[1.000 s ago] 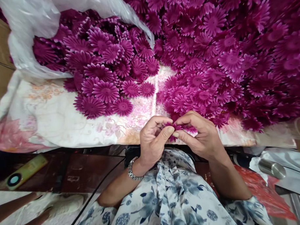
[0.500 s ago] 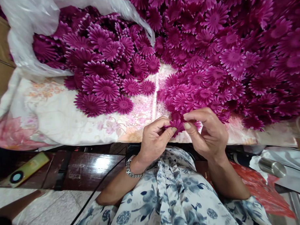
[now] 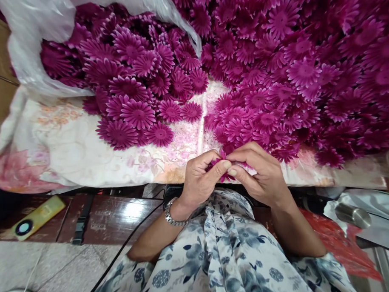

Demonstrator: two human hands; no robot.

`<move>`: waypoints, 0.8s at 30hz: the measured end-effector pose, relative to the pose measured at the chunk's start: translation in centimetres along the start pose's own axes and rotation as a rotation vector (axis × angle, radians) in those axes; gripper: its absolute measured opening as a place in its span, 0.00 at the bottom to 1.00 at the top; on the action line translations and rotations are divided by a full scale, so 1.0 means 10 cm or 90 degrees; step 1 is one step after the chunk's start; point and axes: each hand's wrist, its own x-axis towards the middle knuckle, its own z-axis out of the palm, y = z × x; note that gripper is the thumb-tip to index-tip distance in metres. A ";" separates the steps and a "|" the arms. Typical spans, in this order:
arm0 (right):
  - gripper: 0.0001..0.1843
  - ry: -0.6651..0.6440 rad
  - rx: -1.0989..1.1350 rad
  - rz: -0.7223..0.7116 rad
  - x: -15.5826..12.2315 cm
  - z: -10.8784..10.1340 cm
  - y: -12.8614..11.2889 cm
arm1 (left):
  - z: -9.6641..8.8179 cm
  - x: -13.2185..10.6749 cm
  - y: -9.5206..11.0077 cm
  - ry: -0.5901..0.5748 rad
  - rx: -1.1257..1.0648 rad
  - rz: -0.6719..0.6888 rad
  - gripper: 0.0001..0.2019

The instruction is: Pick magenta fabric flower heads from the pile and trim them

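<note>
A small magenta artificial flower (image 3: pixel 223 154) is pinched between the thumb and fingers of my left hand (image 3: pixel 198 180), at the front edge of the cloth. My right hand (image 3: pixel 264 173) closes its thumb and fingertips on the same flower, its thumb tip almost touching the left thumb. Petals show above and below the fingers; the flower's middle is hidden. Just beyond my hands lies a large heap of matching flowers (image 3: pixel 259 99). Another pile of flowers (image 3: pixel 137 114) spills from a plastic bag (image 3: pixel 35 62) on the left.
A floral cloth (image 3: pixel 79 145) covers the work surface. Below it on the left, a yellow object with a round dark disc (image 3: pixel 40 217) lies on a dark wooden bench (image 3: pixel 110 217). A metal cylinder (image 3: pixel 353 215) and red plastic (image 3: pixel 335 243) are at the right.
My right hand has moved left to the flower, its thumb and fingers closing from apart. My left hand keeps its pinch. The dark limb at the lower left has gone from view.
</note>
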 end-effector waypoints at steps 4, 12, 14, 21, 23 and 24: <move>0.02 -0.062 0.075 0.034 0.02 -0.03 -0.01 | 0.00 -0.01 -0.01 -0.037 -0.012 -0.019 0.17; 0.03 -0.010 -0.007 0.019 0.01 -0.04 0.01 | -0.03 -0.03 0.02 -0.060 -0.092 -0.010 0.11; 0.04 0.017 -0.034 -0.006 0.00 -0.02 0.01 | -0.04 -0.04 0.02 -0.055 -0.096 0.005 0.08; 0.04 0.086 -0.085 -0.035 -0.03 0.05 0.00 | 0.00 -0.05 0.06 -0.012 -0.034 0.017 0.08; 0.04 0.097 -0.098 -0.036 -0.03 0.05 0.00 | 0.01 -0.05 0.08 -0.027 -0.004 0.001 0.07; 0.04 0.102 -0.107 -0.040 -0.03 0.05 0.00 | 0.01 -0.05 0.09 -0.037 0.002 -0.008 0.07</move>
